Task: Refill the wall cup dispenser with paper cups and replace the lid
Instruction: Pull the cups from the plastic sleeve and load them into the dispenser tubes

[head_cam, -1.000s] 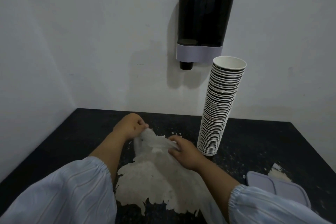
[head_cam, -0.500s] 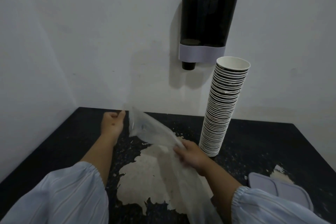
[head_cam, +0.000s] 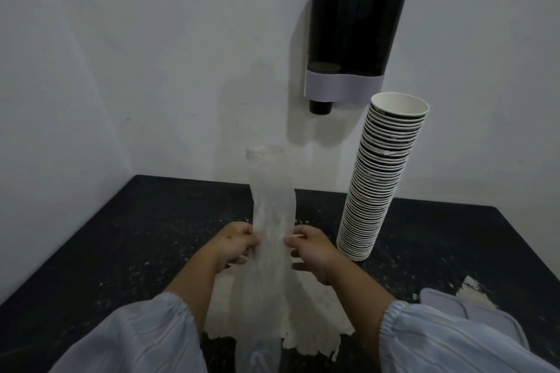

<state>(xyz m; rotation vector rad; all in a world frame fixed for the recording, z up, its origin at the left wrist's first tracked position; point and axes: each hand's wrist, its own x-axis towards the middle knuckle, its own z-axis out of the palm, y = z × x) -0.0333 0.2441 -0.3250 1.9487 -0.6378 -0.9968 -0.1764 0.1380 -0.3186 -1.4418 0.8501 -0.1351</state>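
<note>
While cup stack stands, hands pinch plastic sleeve.

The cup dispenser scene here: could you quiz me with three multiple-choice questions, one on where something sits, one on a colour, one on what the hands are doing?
1. Where does the stack of paper cups stand?
A. On the dark counter, right of the hands
B. Inside the dispenser
C. On the grey lid

2. What colour is the band across the bottom of the wall dispenser?
A. Red
B. Pale grey
C. Green

3. What are the two hands doing?
A. Resting flat on the counter
B. Lifting the cup stack
C. Both holding the clear plastic sleeve

Answers:
1 A: the stack rises from the counter, beside the right hand.
2 B: a light band wraps the black body.
3 C: the left hand and right hand each grip an edge of the plastic sleeve.
</note>
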